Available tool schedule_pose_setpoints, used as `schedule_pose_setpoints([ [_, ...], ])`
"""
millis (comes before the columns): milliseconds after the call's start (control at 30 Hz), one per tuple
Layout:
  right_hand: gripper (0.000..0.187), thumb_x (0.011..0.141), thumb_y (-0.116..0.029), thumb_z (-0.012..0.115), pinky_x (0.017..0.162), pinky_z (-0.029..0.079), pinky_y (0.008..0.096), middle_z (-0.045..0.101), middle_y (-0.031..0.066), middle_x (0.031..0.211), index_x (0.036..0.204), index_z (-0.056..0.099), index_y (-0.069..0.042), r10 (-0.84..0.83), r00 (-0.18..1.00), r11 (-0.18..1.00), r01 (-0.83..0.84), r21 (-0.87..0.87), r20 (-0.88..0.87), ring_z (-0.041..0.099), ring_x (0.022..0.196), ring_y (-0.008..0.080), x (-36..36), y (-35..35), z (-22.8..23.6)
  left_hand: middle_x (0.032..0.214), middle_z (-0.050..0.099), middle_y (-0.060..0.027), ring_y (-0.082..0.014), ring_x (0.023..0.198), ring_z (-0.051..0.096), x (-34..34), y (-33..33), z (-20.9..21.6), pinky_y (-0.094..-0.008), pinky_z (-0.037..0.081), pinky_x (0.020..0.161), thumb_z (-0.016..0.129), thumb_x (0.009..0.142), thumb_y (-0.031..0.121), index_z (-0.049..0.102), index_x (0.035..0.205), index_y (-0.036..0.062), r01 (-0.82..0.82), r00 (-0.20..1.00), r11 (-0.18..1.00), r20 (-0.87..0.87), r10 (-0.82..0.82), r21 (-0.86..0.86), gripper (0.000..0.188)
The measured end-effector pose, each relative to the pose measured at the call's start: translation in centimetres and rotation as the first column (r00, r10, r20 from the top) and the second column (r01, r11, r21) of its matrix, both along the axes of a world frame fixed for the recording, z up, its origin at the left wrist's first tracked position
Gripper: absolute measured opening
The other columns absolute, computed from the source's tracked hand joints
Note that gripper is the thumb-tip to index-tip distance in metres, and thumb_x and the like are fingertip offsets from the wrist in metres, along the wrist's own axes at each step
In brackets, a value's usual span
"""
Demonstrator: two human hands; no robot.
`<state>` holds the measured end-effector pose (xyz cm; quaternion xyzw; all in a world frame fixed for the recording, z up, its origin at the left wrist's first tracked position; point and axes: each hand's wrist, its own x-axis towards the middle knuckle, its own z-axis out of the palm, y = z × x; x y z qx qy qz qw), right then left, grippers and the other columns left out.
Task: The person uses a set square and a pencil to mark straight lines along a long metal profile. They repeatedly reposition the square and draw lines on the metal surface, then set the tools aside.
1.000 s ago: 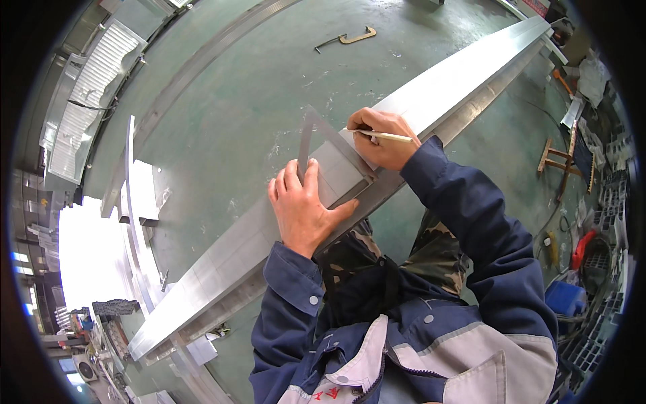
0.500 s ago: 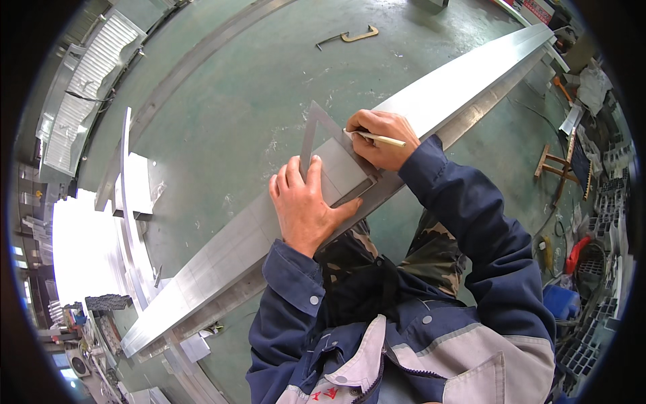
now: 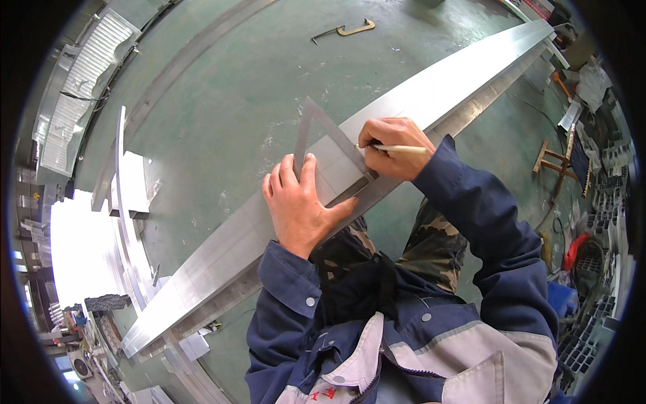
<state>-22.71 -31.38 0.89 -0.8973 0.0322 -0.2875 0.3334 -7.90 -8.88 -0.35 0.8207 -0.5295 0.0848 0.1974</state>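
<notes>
A long silver metal beam (image 3: 214, 254) runs diagonally in front of me, from lower left to upper right. Across it lies a grey metal set square (image 3: 330, 126), its pointed corner sticking out past the far edge. My left hand (image 3: 296, 212) holds the square down on the beam, fingers spread over its left leg and thumb by the near edge. In my right hand (image 3: 393, 145) is a pale pencil (image 3: 404, 149), gripped in a pinch. Its tip is at the right edge of the square; the fingers partly hide the contact. Faint lines cross the beam left of the square.
A C-clamp (image 3: 355, 28) lies on the green floor beyond the beam. Bright metal sheets (image 3: 81, 242) and a curved strip stand at the left. To the right are a small wooden stool (image 3: 558, 161), a blue container (image 3: 562, 298) and stacked profiles (image 3: 592, 330).
My right hand has moved right and toward me, the pencil tip travelling along the square's right edge. My left hand stays on the square. The whole view has shifted slightly.
</notes>
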Motion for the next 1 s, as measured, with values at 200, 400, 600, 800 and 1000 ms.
schedule_pose_setpoints([
  [200, 0.01, 0.084, -0.002, 0.068, 0.066, 0.056, 0.0465, 0.071, 0.019, 0.082, 0.093, 0.064, 0.0, 0.069, 0.997, 0.995, -0.066, 0.072, -0.035, 0.07, 0.072, 0.0404, -2.7, 0.4, 0.7, 0.155, 0.058, -0.0294, -0.0469, 0.147, 0.052, -0.1, -0.1, 0.1, -0.0599, 0.037, 0.127, 0.095, 0.073, 0.066, 0.067, 0.151, 0.0025, 0.0, 1.0, 1.0, 0.002, 0.0, 0.017, 0.104],
  [400, 0.015, 0.095, -0.005, 0.068, 0.069, 0.06, 0.044, 0.079, 0.0178, 0.091, 0.107, 0.074, 0.0, 0.068, 0.996, 0.982, -0.057, 0.18, -0.055, 0.075, 0.075, 0.0362, -5.0, -0.9, 0.4, 0.157, 0.057, -0.0293, -0.0465, 0.147, 0.051, 0.0, 0.0, 0.2, -0.0596, 0.037, 0.127, 0.095, 0.074, 0.064, 0.066, 0.151, 0.001, 0.003, 1.0, 0.999, -0.006, -0.003, 0.032, 0.103],
  [600, 0.026, 0.114, -0.015, 0.069, 0.103, 0.063, 0.0424, 0.085, 0.0109, 0.12, 0.137, 0.079, -0.01, -0.347, 0.883, 0.808, 0.452, -0.377, 0.315, 0.08, 0.115, 0.0303, -2.4, -11.8, -2.0, 0.158, 0.056, -0.0309, -0.0471, 0.149, 0.05, 0.3, 0.4, 0.1, -0.0597, 0.035, 0.128, 0.095, 0.074, 0.061, 0.065, 0.153, 0.0, 0.014, 1.0, 0.999, 0.0, -0.014, 0.044, 0.104],
  [800, 0.029, 0.112, -0.017, 0.064, 0.12, 0.053, 0.0503, 0.085, 0.0126, 0.126, 0.136, 0.079, -0.015, -0.4, 0.909, 0.849, 0.415, -0.328, 0.116, 0.078, 0.124, 0.0336, -1.5, -14.5, -5.8, 0.163, 0.053, -0.0327, -0.0469, 0.155, 0.046, 0.2, -0.1, 0.4, -0.062, 0.031, 0.131, 0.095, 0.075, 0.063, 0.061, 0.157, -0.0015, 0.017, 1.0, 0.995, -0.008, -0.017, 0.095, 0.11],
  [1000, 0.024, 0.116, -0.02, 0.064, 0.12, 0.054, 0.0465, 0.084, 0.0062, 0.129, 0.134, 0.079, -0.018, -0.449, 0.886, 0.804, 0.457, -0.381, 0.115, 0.079, 0.121, 0.0265, -1.7, -13.9, -5.5, 0.165, 0.053, -0.0345, -0.047, 0.157, 0.046, -1.1, -3.5, 0.5, -0.0588, 0.031, 0.132, 0.095, 0.077, 0.062, 0.06, 0.159, -0.0025, 0.042, 0.999, 0.995, 0.0, -0.042, 0.085, 0.11],
])
